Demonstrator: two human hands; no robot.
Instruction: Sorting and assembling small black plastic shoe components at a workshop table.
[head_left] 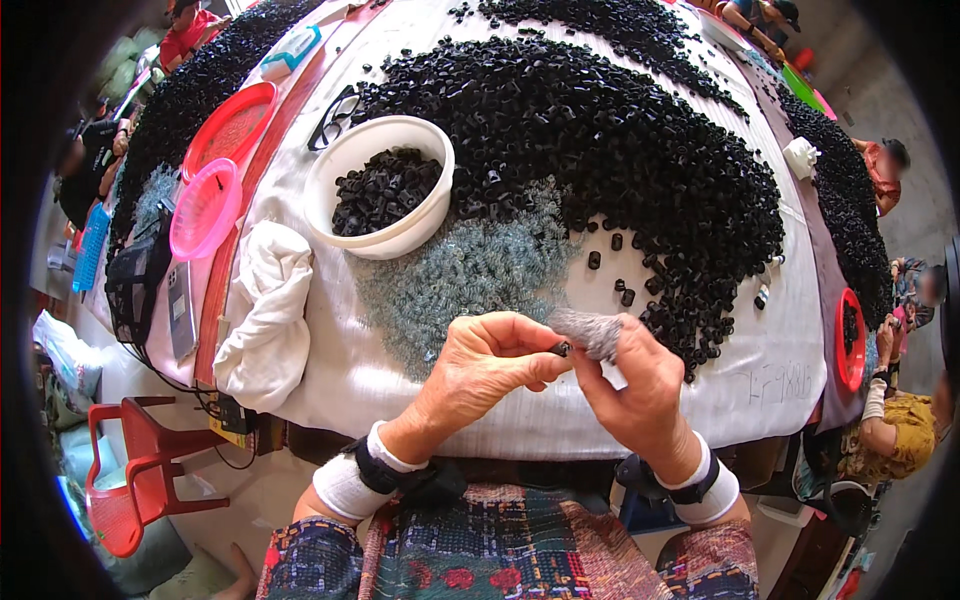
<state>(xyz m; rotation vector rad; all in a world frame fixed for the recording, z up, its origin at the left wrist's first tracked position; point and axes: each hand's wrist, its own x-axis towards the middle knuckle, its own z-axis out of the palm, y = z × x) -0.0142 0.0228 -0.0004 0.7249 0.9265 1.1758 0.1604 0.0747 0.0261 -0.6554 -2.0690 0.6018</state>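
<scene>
Two hands meet above the near edge of the white-covered table (760,390). The left hand (480,362) pinches a small black cylindrical piece (562,348) between thumb and forefinger, fingers closed on it. The piece's long axis lies roughly level, pointing toward the right hand (632,385). The right hand's fingers are closed on a grey fuzzy wad (590,332), which sits just beside the piece, on its right and slightly above. Both hands are equally near the contact point. A heap of black pieces (620,140) and a patch of clear grey pieces (470,270) lie beyond the hands; a white bowl (375,135) stands to the left.
</scene>
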